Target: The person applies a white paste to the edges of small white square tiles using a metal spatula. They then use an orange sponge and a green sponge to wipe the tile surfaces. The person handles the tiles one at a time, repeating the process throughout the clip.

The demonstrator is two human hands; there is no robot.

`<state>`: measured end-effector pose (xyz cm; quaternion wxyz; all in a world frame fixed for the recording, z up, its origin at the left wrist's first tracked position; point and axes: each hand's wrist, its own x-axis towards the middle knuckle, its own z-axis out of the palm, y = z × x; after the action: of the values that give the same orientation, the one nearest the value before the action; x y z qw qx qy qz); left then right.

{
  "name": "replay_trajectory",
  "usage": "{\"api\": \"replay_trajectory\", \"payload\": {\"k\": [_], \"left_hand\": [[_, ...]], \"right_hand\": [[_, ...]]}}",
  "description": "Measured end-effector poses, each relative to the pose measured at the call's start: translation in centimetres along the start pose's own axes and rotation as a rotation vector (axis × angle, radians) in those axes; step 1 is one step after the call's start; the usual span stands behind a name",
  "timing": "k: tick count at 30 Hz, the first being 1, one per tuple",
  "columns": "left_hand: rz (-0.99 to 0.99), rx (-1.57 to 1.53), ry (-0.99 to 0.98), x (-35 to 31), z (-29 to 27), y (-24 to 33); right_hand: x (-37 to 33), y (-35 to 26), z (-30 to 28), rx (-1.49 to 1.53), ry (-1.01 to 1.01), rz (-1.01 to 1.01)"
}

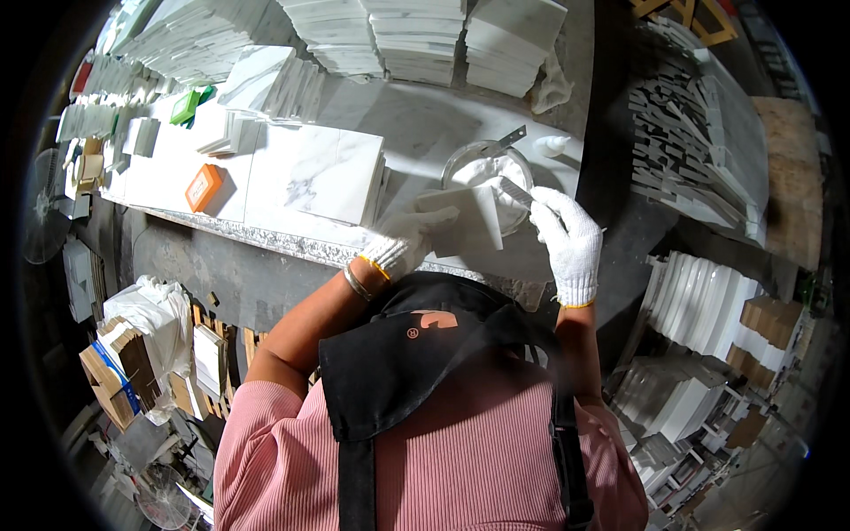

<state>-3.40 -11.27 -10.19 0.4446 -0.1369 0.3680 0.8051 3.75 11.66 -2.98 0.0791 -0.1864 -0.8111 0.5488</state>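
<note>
Both my hands wear white knit gloves with yellow cuffs. My left hand (407, 241) grips a thin square white tile (467, 219) by its left side, tilted just in front of a clear round bowl (449, 165). White paste (490, 168) fills part of that bowl. Between the fingers of my right hand (568, 241) is a flat metal scraper (515, 191), its blade pointing left over the bowl, close to the tile's upper right corner. Whether blade and tile touch is hard to tell. A second metal strip (512, 136) leans on the bowl's far rim.
Left of the bowl lie stacked marble tiles (332, 173) on the pale worktable (425, 102). An orange box (204, 188) and a green box (184, 107) sit further left. A small white bottle (553, 146) stands right of the bowl. Tall tile stacks (416, 40) line the back.
</note>
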Motion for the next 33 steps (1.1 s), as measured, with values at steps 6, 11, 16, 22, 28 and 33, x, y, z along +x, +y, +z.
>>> {"api": "replay_trajectory", "payload": {"k": [6,11,16,22,28,33], "left_hand": [[-0.001,0.033,0.058,0.0,0.3,0.0],[0.02,0.023,-0.029,0.0,0.2,0.1],[0.023,0.065,0.008,-0.5,0.6,0.2],[0.02,0.05,-0.019,-0.3,0.9,0.2],[-0.016,0.028,-0.066,-1.3,1.7,0.5],[0.014,0.027,-0.074,-0.9,0.8,-0.3]], "right_hand": [[1.3,3.0,-0.4,-0.273,0.043,-0.185],[2.0,5.7,0.3,-0.617,-0.037,-0.183],[3.1,1.3,-0.3,-0.599,-0.095,0.122],[7.6,7.1,-2.0,-0.368,0.249,-0.036],[11.4,10.7,-0.6,-0.138,0.001,-0.075],[9.1,8.5,-1.7,-0.047,-0.051,0.037]]}}
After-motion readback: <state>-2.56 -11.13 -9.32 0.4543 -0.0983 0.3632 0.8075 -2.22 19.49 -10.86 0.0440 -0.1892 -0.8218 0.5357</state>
